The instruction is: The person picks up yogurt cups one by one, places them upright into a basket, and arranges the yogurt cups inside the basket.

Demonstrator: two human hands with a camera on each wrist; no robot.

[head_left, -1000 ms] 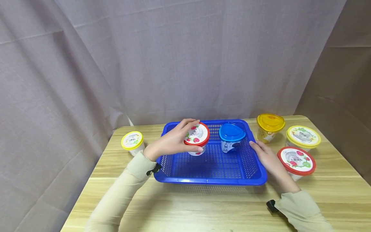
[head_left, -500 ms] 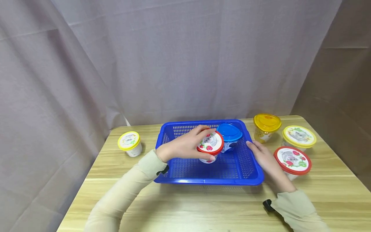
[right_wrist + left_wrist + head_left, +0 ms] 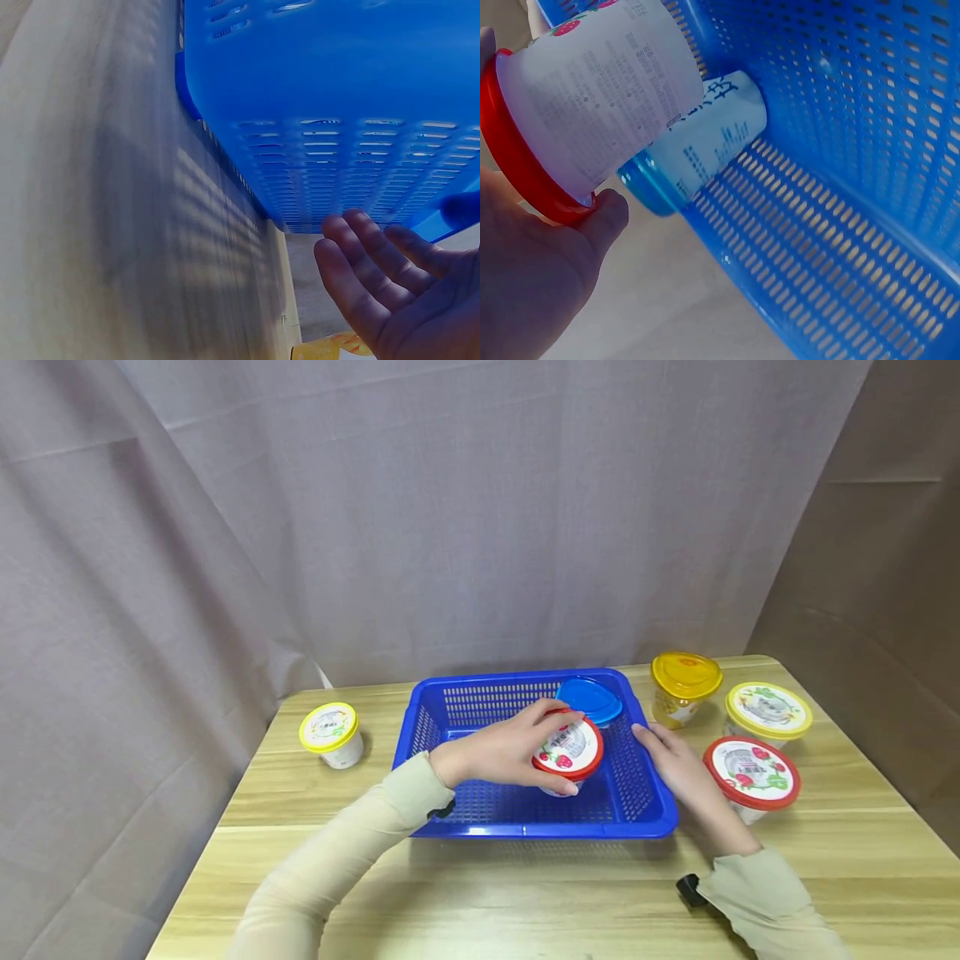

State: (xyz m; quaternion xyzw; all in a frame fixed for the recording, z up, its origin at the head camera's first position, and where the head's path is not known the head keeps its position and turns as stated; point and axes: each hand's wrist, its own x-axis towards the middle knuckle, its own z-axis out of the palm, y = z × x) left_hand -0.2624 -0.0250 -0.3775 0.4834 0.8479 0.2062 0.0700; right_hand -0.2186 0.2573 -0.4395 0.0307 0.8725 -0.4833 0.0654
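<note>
Carefully does it: the left hand (image 3: 502, 753) grips the red-lidded cup (image 3: 572, 747) within the blue basket (image 3: 483, 832), just near-left of the blue-lidded cup (image 3: 590, 700); whether its base touches down is hidden. Best to settle it level, without nudging its neighbour, while the right hand (image 3: 688, 777), loosely extended at the basket's right side, steadies it lightly.
</note>
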